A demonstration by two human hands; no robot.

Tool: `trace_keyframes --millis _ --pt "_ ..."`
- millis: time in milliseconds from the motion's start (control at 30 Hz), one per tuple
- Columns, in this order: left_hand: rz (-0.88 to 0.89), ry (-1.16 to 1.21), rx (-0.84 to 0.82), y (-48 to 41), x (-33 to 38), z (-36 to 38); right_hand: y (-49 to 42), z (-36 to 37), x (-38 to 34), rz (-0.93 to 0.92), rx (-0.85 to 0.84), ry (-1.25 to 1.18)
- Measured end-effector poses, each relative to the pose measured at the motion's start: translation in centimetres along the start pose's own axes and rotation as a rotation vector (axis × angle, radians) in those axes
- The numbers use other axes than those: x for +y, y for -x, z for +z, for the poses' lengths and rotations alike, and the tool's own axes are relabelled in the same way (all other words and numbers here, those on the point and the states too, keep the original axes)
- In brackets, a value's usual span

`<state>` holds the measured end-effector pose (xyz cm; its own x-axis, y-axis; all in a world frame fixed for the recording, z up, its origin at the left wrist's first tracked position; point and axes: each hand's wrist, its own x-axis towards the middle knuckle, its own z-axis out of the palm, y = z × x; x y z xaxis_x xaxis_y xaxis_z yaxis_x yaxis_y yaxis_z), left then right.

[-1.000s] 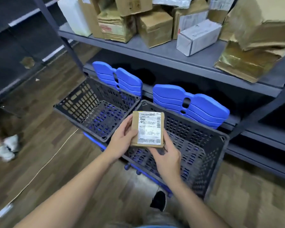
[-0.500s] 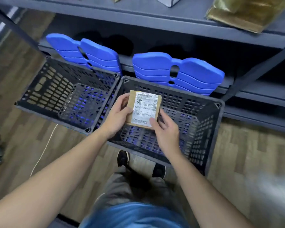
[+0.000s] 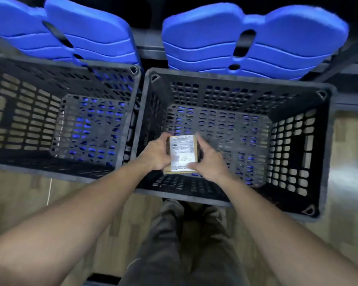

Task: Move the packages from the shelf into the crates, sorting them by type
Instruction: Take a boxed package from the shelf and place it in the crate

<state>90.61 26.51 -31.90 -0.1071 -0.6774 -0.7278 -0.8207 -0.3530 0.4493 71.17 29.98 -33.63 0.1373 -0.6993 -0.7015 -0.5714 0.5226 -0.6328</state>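
The left crate (image 3: 29, 120), black and perforated, is standing just beside its twin. The left hand (image 3: 153, 155) is reaching down inside the right crate (image 3: 293, 141), its fingers curling round the left edge of the small brown package (image 3: 182, 153). The package is lying label up, low in that crate's near-left corner; whether it is touching the bottom cannot be told. The right hand (image 3: 209, 159) is clamping the package's right edge with bent fingers.

Print on the package (image 3: 183, 153) is blurred unreadable; the left crate (image 3: 29, 120) is cut off leftward.
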Motion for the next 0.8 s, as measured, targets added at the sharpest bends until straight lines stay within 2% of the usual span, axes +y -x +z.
trace_keyframes --millis 200,367,433,567,667,733,800 --pt "-0.053 -0.357 -0.083 -4.9 -3.2 3.0 -3.4 2.0 1.5 0.051 -0.152 0.32" --pt "-0.054 -0.628 -0.281 -6.3 -3.8 5.4 -5.3 2.8 2.9 0.04 -0.188 0.466" --pt "-0.036 -0.73 -0.297 -7.0 -4.4 6.1 -6.0 3.2 3.5 0.022 -0.189 0.557" --pt "-0.03 -0.779 -0.303 -6.9 -4.0 6.3 -6.6 3.7 3.1 0.028 -0.195 0.77" --pt "0.0 -0.838 -0.26 -6.2 -3.3 6.1 -6.3 3.8 2.6 -0.075 -0.143 1.011" --pt "0.016 -0.9 -0.234 -5.9 -3.6 6.4 -6.2 4.3 2.7 -0.207 -0.167 1.052" --pt "0.032 -0.938 -0.246 -5.5 -3.9 6.5 -6.2 4.9 2.9 -0.243 -0.224 1.036"
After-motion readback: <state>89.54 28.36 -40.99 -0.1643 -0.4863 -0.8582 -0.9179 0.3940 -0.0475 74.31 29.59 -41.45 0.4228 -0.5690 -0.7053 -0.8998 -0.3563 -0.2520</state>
